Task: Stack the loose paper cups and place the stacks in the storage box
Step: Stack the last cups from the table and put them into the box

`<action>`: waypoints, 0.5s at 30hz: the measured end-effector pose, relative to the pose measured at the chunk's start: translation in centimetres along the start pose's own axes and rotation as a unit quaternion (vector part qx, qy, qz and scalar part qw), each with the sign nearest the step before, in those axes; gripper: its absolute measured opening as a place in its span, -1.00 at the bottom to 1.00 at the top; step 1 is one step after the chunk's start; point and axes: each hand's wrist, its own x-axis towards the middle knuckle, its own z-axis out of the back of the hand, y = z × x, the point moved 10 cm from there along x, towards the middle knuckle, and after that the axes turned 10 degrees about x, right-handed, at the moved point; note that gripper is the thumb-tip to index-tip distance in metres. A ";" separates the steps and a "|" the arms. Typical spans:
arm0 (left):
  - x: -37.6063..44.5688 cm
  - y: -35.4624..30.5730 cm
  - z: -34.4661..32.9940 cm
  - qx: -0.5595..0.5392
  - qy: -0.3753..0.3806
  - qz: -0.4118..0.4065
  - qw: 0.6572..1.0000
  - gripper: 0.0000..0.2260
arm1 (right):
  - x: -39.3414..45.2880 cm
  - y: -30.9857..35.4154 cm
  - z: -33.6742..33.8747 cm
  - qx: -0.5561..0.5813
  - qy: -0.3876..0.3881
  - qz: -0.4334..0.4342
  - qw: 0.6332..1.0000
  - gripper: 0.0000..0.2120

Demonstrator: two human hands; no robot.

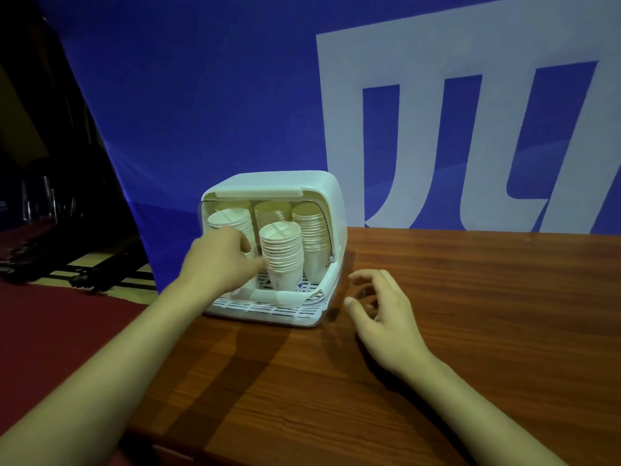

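Five cup stacks stand upside down inside the white box (pixel 331 196), which sits at the middle of the frame on the tabletop (pixel 437 331), its front open toward the camera. The front stack (pixel 281 253) stands at the centre of the opening on the slotted tray (pixel 268 309). The left stack (pixel 235 225) is beside it toward the left of the frame, the right stack (pixel 312 240) toward the right, and two rear stacks (pixel 270 210) show behind them, mostly hidden.

The left hand (pixel 218 260) reaches into the opening from the lower left. Its fingers curl against the left stack and its thumb tip touches the lower rims of the front stack; whether its grip closes on either stack I cannot tell.

The right hand (pixel 383 307) hovers over the tabletop just right of the box, fingers loosely curled, its grip wide and holding nothing.

Behind the tabletop hangs a blue banner (pixel 201 95) with a large white mark at the upper right. A red floor (pixel 50 331) shows at the lower left.
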 end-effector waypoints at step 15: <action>5.5 4.2 2.7 -0.042 0.008 -0.195 0.980 -0.14 | 10.5 8.0 -5.0 -0.168 -0.039 0.070 0.983 -0.50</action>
